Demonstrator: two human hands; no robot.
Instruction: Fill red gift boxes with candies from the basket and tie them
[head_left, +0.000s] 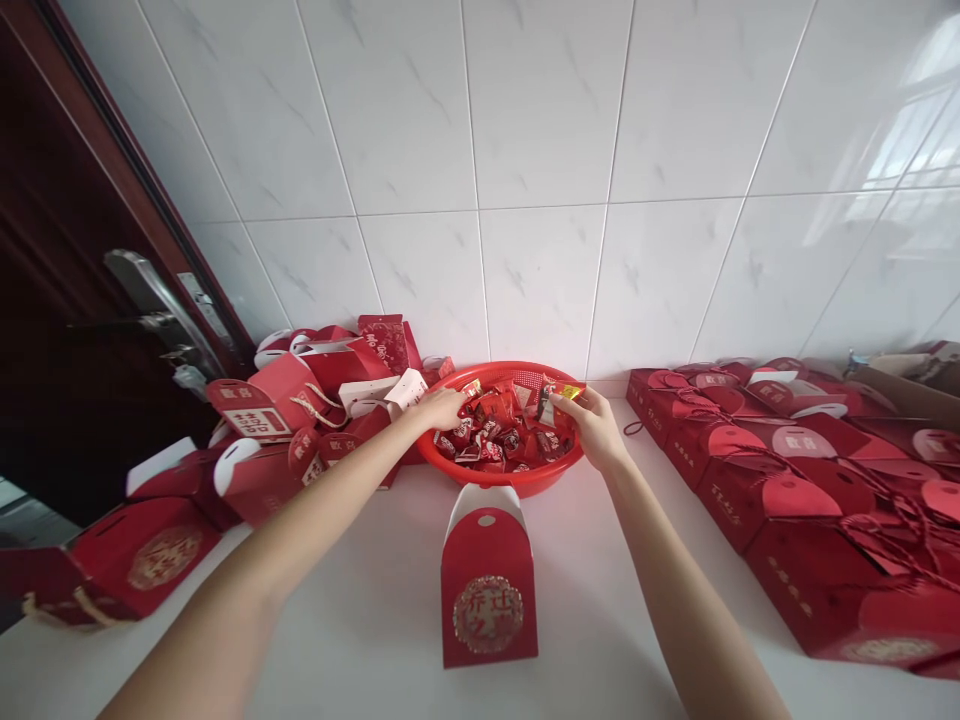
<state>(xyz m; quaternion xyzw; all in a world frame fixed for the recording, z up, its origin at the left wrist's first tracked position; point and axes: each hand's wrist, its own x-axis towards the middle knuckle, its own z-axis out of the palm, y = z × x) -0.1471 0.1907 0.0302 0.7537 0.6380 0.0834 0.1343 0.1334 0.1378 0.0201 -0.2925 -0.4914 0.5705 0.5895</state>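
Note:
A red plastic basket full of wrapped candies stands against the wall. My left hand reaches over its left rim, fingers closed at a small red-and-yellow wrapped candy; the fingertips are partly hidden. At the right rim, my right hand pinches a snack packet with yellow, red and black on its wrapper, held just over the pile. Between my forearms, in front of the basket, a red gift box stands upright with its top flaps raised and a round gold emblem on its front.
Several red gift boxes, some with rope handles, crowd the left side. On the right are rows of closed red boxes with cords. A cardboard box sits behind them. A dark door is at left, beside the tiled wall.

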